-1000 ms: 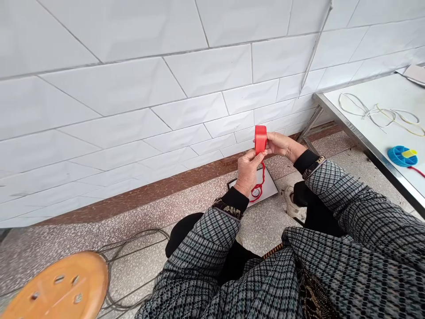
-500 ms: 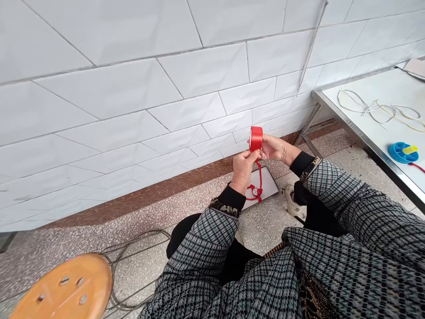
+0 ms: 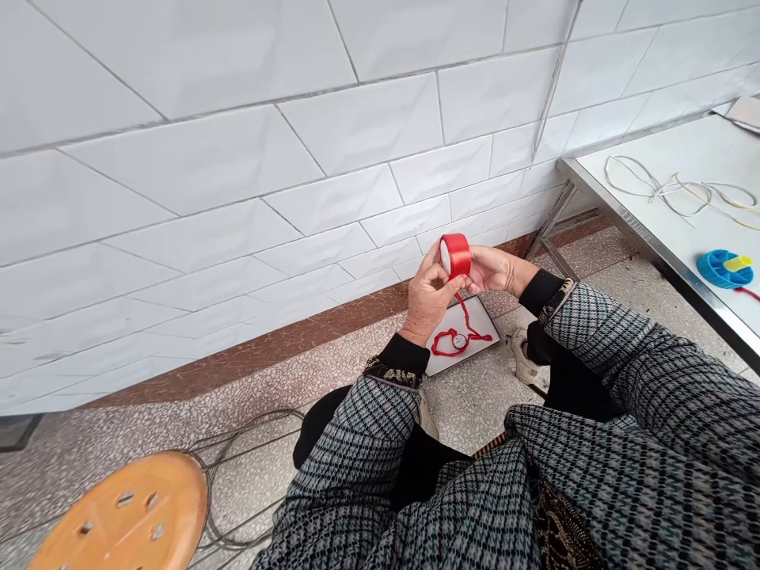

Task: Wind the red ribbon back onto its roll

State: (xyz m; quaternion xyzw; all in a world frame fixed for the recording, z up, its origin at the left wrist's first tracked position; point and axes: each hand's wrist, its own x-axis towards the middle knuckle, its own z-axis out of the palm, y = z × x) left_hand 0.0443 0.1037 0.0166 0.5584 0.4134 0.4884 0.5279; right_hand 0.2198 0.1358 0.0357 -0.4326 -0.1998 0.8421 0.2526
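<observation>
A roll of shiny red ribbon [image 3: 458,255] is held up between both hands, its white core end turned to the left. My left hand [image 3: 428,294] grips the roll's left and lower side, thumb pressed near its bottom edge. From the right, my right hand [image 3: 490,269] closes round the roll; some of its fingers are hidden behind it. A loose red tail [image 3: 465,315] hangs from the roll down to a shallow white tray [image 3: 442,365] on the floor. There the tail lies in a loop around a small round white piece [image 3: 459,341].
To the right stands a metal-edged table [image 3: 653,229] with tangled pale cords [image 3: 659,190] and a blue plastic wheel [image 3: 723,269] with a yellow peg. An orange stool [image 3: 127,514] is at lower left beside a wire coil [image 3: 217,475]. A white tiled wall [image 3: 356,190] rises in front.
The roll has tilted so that its white core end shows. My left hand has moved up around its left side. The red tail has sunk lower and spread out in the tray.
</observation>
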